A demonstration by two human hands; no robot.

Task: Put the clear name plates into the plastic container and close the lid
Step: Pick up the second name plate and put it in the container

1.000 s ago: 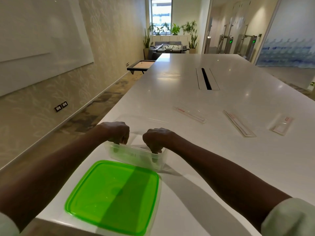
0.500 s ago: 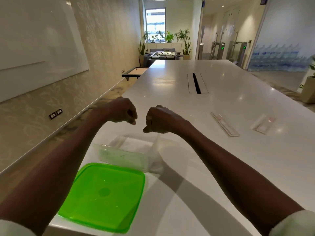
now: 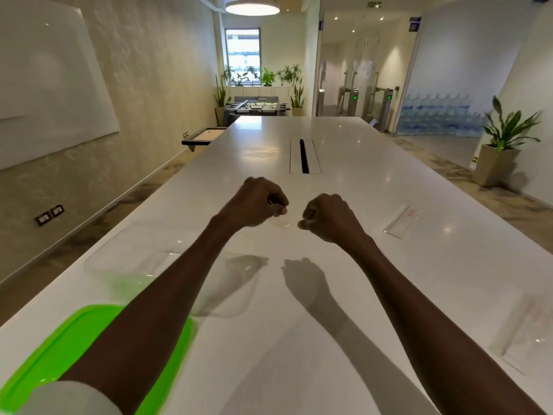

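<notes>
Green lid (image 3: 54,354) at near table (image 3: 299,369) edge, under left forearm. Clear container (image 3: 167,265) beyond it, short of left hand (image 3: 254,202). Left and right hand (image 3: 326,217) curled, raised over bare tabletop; grip unclear. Plate (image 3: 401,221) right of right hand, another (image 3: 281,222) between fists.

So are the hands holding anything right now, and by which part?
Cannot tell: the left hand and right hand curl at opposite ends of a clear name plate, contact hidden.

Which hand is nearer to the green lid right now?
Left. The left hand is raised beyond the green lid, with its forearm crossing over the lid. The right hand is also beyond it but further off to the right.
</notes>
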